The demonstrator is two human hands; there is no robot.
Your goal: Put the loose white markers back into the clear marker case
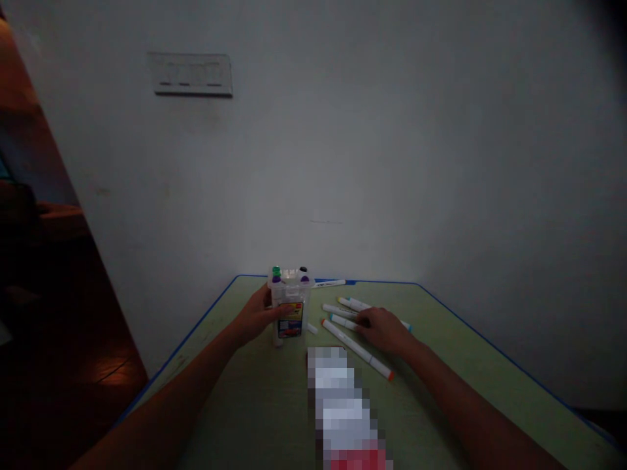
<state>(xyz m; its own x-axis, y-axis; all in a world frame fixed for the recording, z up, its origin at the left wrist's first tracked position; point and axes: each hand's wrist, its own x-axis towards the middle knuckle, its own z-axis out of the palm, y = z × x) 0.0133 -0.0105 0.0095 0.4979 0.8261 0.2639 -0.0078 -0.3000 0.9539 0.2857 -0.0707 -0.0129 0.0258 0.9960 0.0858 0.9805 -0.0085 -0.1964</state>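
My left hand is wrapped round a clear plastic marker case that stands tilted over the table. Green, purple and black marker ends show at the case's top, and its front carries a colourful label. On the right, my right hand has its fingers curled onto a white marker with a light-blue end; its fingertips are partly hidden. Several other white markers lie round that hand. An orange-ended marker rests nearer to me, and another marker lies behind the case.
The pale green table has a blue edge and meets a white wall. In front of my hands lies a pixelated, flat oblong thing. A switch panel is on the wall, and a dark room opens at the left.
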